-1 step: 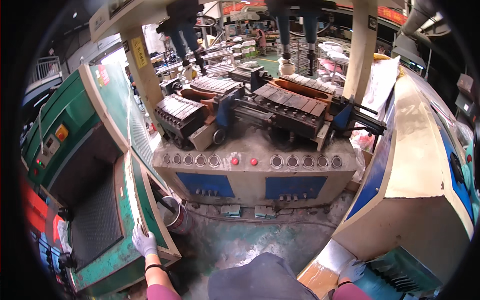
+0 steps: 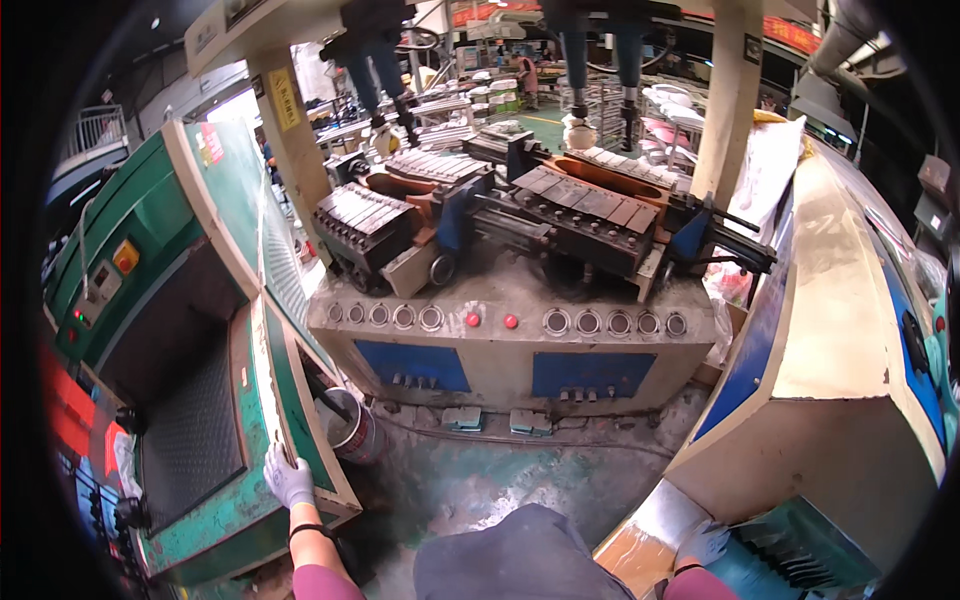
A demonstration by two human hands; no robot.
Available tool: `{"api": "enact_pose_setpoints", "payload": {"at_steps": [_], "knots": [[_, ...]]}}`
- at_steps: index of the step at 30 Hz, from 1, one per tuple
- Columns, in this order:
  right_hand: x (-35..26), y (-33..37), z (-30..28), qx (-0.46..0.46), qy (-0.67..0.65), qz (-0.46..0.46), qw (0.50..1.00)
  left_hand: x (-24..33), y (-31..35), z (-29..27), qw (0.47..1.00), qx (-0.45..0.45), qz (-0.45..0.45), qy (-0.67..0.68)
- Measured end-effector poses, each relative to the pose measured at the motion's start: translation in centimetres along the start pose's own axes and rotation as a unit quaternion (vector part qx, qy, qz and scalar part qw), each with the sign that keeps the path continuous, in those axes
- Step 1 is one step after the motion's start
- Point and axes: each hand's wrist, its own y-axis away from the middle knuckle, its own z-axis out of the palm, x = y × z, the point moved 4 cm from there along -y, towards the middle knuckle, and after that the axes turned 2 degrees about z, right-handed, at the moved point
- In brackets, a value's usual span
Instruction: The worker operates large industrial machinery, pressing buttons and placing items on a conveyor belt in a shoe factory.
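Note:
My left hand [image 2: 289, 477], in a white glove, rests with its fingers laid out along the chipped cream edge of a green machine [image 2: 215, 527]. Nothing shows in its grip. At the lower right my right hand [image 2: 706, 543], also gloved, lies with fingers stretched out beside a blue-teal surface [image 2: 750, 570] and a dark green slotted piece [image 2: 808, 543]; part of it is in shadow. Ahead stands a large cream press [image 2: 490, 357] with two red buttons, round gauges and metal-plated clamping moulds [image 2: 585, 203] on top.
A bucket [image 2: 352, 437] stands between the green machine and the press. Two foot pedals [image 2: 463, 418] sit on the floor at the press's base. A cream, blue-panelled machine [image 2: 815, 400] bounds the right side. A person [image 2: 527, 77] stands far back among racks.
The view has shifted very slightly, so the press sits a little farther right in it. Both hands keep their places.

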Motion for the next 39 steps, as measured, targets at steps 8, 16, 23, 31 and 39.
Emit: {"api": "enact_pose_setpoints", "payload": {"at_steps": [8,16,23,31,39], "knots": [[-0.1,0.0,0.7,0.023,-0.04,0.046,0.998,0.2,0.3,-1.1,1.0,-0.005,-0.001,0.002],[0.0,-0.4,1.0,0.006,-0.018,0.044,0.999,0.5,0.4,-1.1,1.0,0.013,0.008,0.004],[-0.4,0.0,-0.3,-0.022,0.015,0.014,1.0,0.3,0.3,-0.9,1.0,0.014,0.008,0.003],[0.5,-0.6,1.0,0.014,-0.04,0.049,0.998,0.8,0.3,-1.1,1.0,0.019,0.015,0.014],[-1.0,2.0,-4.7,-0.02,-0.013,0.029,0.999,-0.2,0.2,-0.8,0.999,0.033,0.019,0.004]]}}
